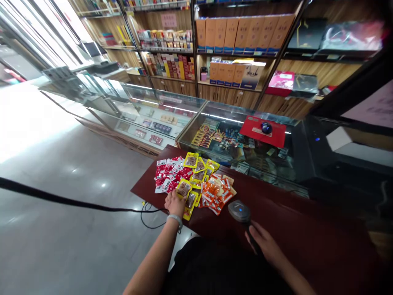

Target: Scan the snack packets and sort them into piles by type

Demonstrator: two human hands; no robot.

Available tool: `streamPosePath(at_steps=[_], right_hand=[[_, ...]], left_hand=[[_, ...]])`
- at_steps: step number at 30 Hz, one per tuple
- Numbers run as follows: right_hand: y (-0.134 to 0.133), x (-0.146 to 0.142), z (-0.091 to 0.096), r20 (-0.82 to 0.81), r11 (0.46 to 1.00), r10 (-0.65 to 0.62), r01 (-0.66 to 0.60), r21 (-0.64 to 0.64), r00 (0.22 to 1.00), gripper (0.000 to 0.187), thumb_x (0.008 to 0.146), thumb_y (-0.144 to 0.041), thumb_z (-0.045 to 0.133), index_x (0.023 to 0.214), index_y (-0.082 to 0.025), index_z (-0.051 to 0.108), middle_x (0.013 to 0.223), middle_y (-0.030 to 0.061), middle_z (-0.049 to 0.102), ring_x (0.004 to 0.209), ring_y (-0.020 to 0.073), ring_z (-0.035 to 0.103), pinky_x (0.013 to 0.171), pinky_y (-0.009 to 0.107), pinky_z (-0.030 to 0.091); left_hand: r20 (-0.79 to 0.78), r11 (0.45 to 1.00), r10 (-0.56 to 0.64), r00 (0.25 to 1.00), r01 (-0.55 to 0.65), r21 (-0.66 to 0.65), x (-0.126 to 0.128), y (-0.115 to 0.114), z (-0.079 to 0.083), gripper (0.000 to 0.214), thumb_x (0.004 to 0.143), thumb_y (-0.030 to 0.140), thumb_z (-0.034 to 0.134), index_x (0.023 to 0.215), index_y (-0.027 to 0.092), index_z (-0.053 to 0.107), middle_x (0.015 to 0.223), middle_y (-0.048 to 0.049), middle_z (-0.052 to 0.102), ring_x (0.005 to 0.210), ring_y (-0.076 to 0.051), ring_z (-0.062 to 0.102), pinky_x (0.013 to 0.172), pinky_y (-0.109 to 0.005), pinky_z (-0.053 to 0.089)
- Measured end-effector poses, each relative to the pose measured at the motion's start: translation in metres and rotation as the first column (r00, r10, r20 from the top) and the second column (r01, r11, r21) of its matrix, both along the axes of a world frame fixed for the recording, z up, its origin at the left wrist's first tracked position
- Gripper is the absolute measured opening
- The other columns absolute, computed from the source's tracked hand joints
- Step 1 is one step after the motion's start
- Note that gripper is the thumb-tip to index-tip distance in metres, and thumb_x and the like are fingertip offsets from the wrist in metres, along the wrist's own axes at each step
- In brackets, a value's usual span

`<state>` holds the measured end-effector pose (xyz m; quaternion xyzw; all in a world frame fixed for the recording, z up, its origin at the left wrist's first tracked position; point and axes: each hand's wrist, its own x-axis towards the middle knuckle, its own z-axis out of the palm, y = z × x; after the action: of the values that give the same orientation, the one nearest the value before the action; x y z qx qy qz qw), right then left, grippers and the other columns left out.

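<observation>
A pile of small snack packets lies on a dark red table (pixel 276 221): red-and-white ones (pixel 166 174) at the left, yellow ones (pixel 196 172) in the middle, orange ones (pixel 216 194) at the right. My left hand (pixel 174 203), with a white wristband, is closed on a yellow packet (pixel 184 189) at the pile's near edge. My right hand (pixel 263 242) grips the handle of a black barcode scanner (pixel 239 211), whose head with a blue light points toward the packets.
A black cable (pixel 76 201) runs from the left to the table edge. Beyond the table stand glass display counters (pixel 196 123) with goods inside, a red mat with a dark round object (pixel 265 128) on top, and wooden shelves (pixel 239 49) with boxes.
</observation>
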<state>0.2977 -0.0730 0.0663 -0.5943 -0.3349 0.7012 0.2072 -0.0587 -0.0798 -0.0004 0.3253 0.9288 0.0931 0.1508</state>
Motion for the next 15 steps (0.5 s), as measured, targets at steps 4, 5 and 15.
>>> streamPosePath(at_steps=[4,5,15], right_hand=[[0.003,-0.005,0.007,0.005,1.000,0.025,-0.025,-0.004,1.000,0.082,0.059,-0.074,0.071,0.118,-0.018,0.057,0.060,-0.0026,0.058,0.048,0.0117,0.050,0.043,0.021,0.032],[0.003,-0.006,0.009,0.001,1.000,0.025,-0.025,-0.004,1.000,0.083,0.060,-0.075,0.070,0.119,-0.018,0.057,0.059,-0.0031,0.058,0.047,0.0113,0.048,0.043,0.021,0.032],[0.000,-0.001,0.010,-0.055,1.000,-0.022,0.023,0.016,0.998,0.077,0.063,-0.073,0.069,0.115,-0.019,0.057,0.057,-0.0054,0.052,0.044,0.0098,0.045,0.041,0.020,0.029]], left_hand=[[0.001,0.998,-0.022,1.000,0.022,-0.061,-0.008,0.005,-0.002,0.068,0.078,0.052,0.059,0.136,0.019,0.042,0.141,-0.0156,0.046,0.128,-0.031,0.043,0.102,-0.040,0.034],[0.000,0.996,-0.023,1.000,0.023,-0.083,-0.010,0.005,-0.001,0.070,0.077,0.053,0.060,0.135,0.019,0.042,0.140,-0.0161,0.047,0.127,-0.032,0.043,0.101,-0.042,0.034],[0.019,0.988,-0.036,0.999,0.039,-0.149,-0.025,0.010,0.007,0.053,0.076,0.064,0.056,0.106,0.021,0.057,0.110,-0.0135,0.066,0.115,-0.033,0.055,0.092,-0.041,0.038]])
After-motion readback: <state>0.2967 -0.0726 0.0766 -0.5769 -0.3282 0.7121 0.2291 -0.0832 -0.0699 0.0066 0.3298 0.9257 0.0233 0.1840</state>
